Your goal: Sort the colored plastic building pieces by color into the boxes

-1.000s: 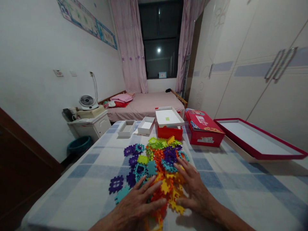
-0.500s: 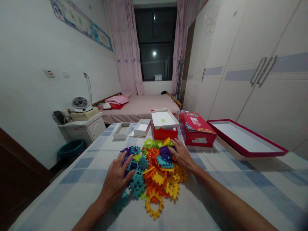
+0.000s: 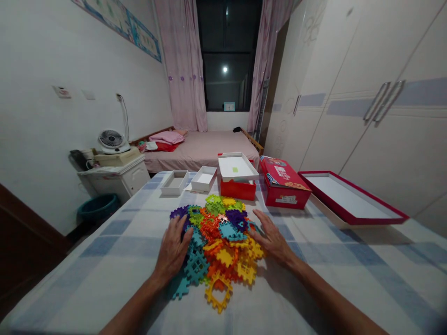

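Observation:
A heap of plastic interlocking building pieces in orange, yellow, teal, purple and lime green lies on the checked tablecloth in front of me. My left hand rests against the heap's left side, fingers apart, beside the teal and purple pieces. On the opposite side my right hand is spread at the edge, its fingertips near the yellow and blue pieces. Neither hand grips a piece. A yellow piece with an open middle lies at the near edge of the heap.
Two small grey-white boxes stand behind the heap, beside a red box with a white tray on top. Farther right are a red printed box and a large red-rimmed lid. A bed stands beyond the table.
My right hand has drawn back off the pile's top to its right edge. My left hand stays at the left side, with its fingers closer together. The view has tilted slightly.

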The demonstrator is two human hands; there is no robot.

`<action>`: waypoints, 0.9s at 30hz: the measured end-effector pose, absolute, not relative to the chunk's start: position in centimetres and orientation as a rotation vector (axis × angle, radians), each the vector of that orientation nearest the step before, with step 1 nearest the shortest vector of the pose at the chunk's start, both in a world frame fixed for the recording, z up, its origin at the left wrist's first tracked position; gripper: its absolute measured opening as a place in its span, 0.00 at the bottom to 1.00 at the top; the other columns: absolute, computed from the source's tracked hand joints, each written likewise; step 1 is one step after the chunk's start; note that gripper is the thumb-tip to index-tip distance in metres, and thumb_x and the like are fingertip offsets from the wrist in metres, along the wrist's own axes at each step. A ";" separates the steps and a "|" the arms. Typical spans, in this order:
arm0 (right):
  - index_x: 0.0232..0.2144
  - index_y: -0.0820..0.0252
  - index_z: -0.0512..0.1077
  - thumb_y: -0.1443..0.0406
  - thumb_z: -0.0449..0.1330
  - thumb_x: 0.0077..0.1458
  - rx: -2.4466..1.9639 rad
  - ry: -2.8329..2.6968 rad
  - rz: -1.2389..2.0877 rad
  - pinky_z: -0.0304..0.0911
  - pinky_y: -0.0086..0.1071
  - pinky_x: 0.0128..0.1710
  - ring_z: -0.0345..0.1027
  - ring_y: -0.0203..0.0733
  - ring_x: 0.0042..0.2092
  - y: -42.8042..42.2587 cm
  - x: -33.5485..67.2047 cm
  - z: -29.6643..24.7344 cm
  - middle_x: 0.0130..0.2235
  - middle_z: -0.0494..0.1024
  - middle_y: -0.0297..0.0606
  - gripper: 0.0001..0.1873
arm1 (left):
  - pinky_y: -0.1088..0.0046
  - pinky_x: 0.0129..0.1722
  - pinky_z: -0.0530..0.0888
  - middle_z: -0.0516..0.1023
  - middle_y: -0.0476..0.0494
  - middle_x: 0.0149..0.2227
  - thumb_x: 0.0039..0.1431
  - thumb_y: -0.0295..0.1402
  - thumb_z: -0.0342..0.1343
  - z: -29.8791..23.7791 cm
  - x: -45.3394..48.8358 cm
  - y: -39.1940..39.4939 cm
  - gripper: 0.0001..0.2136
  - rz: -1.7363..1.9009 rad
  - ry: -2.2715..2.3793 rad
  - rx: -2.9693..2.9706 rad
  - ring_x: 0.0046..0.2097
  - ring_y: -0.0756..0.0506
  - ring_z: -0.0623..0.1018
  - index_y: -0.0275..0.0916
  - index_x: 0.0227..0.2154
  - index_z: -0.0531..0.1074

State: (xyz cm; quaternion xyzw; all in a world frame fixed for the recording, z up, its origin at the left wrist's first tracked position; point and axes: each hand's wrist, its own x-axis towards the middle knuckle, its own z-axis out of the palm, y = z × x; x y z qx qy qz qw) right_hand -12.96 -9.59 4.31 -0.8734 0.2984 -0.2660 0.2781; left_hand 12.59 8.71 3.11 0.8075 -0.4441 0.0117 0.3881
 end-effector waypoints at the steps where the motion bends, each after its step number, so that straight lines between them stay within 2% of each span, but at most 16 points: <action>1: 0.64 0.58 0.52 0.44 0.54 0.53 -2.401 0.800 -0.677 0.46 0.50 0.63 0.47 0.52 0.65 -9.0 -13.9 3.9 0.65 0.54 0.48 0.43 | 0.54 0.65 0.53 0.59 0.36 0.63 0.63 0.50 0.38 3.9 13.1 8.1 0.28 0.084 -1.115 2.046 0.65 0.40 0.56 0.36 0.58 0.62; 3: 0.66 0.60 0.47 0.41 0.60 0.45 -2.520 0.771 -0.594 0.46 0.53 0.62 0.44 0.57 0.66 -7.4 -15.1 3.0 0.66 0.50 0.52 0.54 | 0.56 0.64 0.55 0.62 0.34 0.60 0.62 0.49 0.37 5.0 14.9 6.9 0.28 0.185 -1.085 2.015 0.64 0.39 0.59 0.33 0.55 0.65; 5: 0.66 0.63 0.45 0.41 0.63 0.40 -2.608 0.740 -0.531 0.46 0.55 0.62 0.41 0.61 0.66 -5.9 -15.6 2.3 0.66 0.47 0.55 0.60 | 0.57 0.63 0.56 0.65 0.33 0.57 0.62 0.47 0.37 5.4 16.9 5.9 0.27 0.285 -1.022 1.974 0.62 0.39 0.62 0.32 0.51 0.67; 7: 0.65 0.65 0.49 0.44 0.62 0.43 -2.637 0.745 -0.513 0.47 0.55 0.61 0.43 0.61 0.65 -5.0 -15.8 2.1 0.65 0.50 0.56 0.55 | 0.59 0.62 0.59 0.68 0.34 0.53 0.62 0.45 0.37 5.0 18.4 5.3 0.24 0.340 -0.910 1.960 0.59 0.40 0.65 0.34 0.48 0.68; 9: 0.63 0.63 0.53 0.52 0.60 0.49 -2.619 0.769 -0.531 0.50 0.53 0.60 0.51 0.58 0.63 -5.1 -16.3 2.5 0.63 0.57 0.54 0.44 | 0.60 0.61 0.61 0.70 0.35 0.51 0.61 0.44 0.36 4.1 19.3 5.3 0.23 0.336 -0.842 1.982 0.57 0.41 0.67 0.34 0.45 0.69; 10: 0.63 0.61 0.55 0.56 0.58 0.50 -2.602 0.784 -0.540 0.52 0.51 0.59 0.54 0.55 0.61 -5.4 -16.6 2.7 0.62 0.60 0.52 0.40 | 0.60 0.60 0.61 0.71 0.35 0.49 0.61 0.44 0.36 3.7 19.4 5.4 0.23 0.321 -0.834 1.998 0.56 0.41 0.67 0.34 0.44 0.69; 12: 0.61 0.58 0.56 0.61 0.58 0.48 -2.562 0.857 -0.544 0.54 0.50 0.58 0.58 0.53 0.59 -6.2 -17.6 3.3 0.60 0.64 0.48 0.37 | 0.60 0.59 0.63 0.72 0.35 0.48 0.61 0.45 0.36 2.9 19.5 5.6 0.23 0.290 -0.854 2.023 0.54 0.41 0.68 0.34 0.43 0.69; 15: 0.59 0.60 0.59 0.61 0.59 0.46 -2.522 0.952 -0.535 0.54 0.49 0.58 0.58 0.53 0.59 -6.9 -18.4 3.7 0.59 0.64 0.48 0.36 | 0.60 0.57 0.64 0.72 0.35 0.47 0.61 0.45 0.36 2.6 19.4 5.7 0.23 0.264 -0.913 2.053 0.53 0.41 0.69 0.34 0.43 0.69; 19: 0.54 0.60 0.64 0.61 0.58 0.50 -2.572 0.827 -0.571 0.54 0.44 0.57 0.58 0.49 0.58 -6.2 -17.0 3.6 0.57 0.65 0.46 0.27 | 0.59 0.56 0.64 0.73 0.34 0.46 0.60 0.45 0.35 2.8 19.5 5.3 0.24 0.238 -1.015 2.114 0.52 0.39 0.69 0.33 0.42 0.70; 27: 0.47 0.58 0.69 0.66 0.54 0.52 -2.646 1.049 -0.550 0.57 0.42 0.52 0.64 0.46 0.49 -7.2 -17.7 4.8 0.48 0.69 0.43 0.18 | 0.62 0.53 0.67 0.75 0.36 0.43 0.60 0.46 0.35 2.8 19.5 5.6 0.24 0.260 -1.066 2.194 0.50 0.40 0.72 0.36 0.37 0.72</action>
